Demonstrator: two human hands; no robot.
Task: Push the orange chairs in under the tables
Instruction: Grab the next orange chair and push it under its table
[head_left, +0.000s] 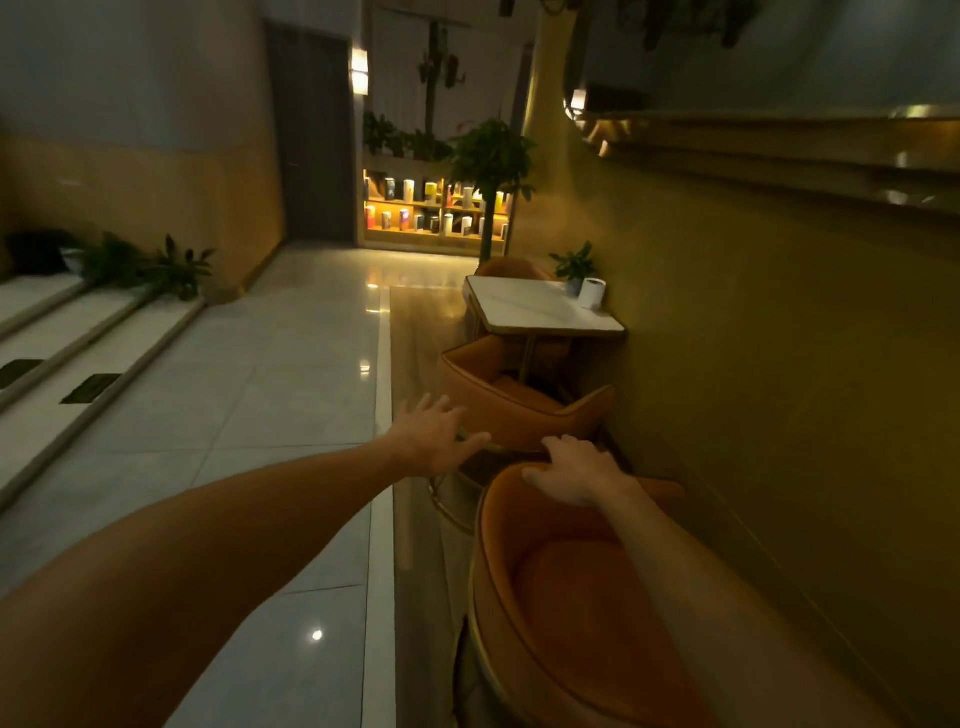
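— How is each grip seen?

— The right hand (574, 470) is laid over the top rim of the nearest orange rounded leather tub chair (582, 587), fingers curled over the edge, so the rim is grasped. The left hand (434, 435) is stretched forward with fingers spread wide, released, nothing being held; whether it touches anything cannot be told.

— And where are the chairs placed?

— The nearest chair is found low at the right, close beside the mustard-yellow wall (779, 338), its seat open toward the camera. A second orange tub chair (511, 400) is seen just beyond it, its seat partly tucked under the white marble-topped square desk (530, 309), though its back is left well out from the edge. The back of a third orange chair (511, 269) is glimpsed past the far edge of the desk.

— What is carried by the desk?

— A white cylindrical container (592, 292) and a small potted green plant (574, 267) are set at the wall side. Further off, a lit wooden bookshelf (431, 208) and a tall leafy potted tree (491, 171) are seen, with glossy pale floor tiles (249, 415) spread to the left.
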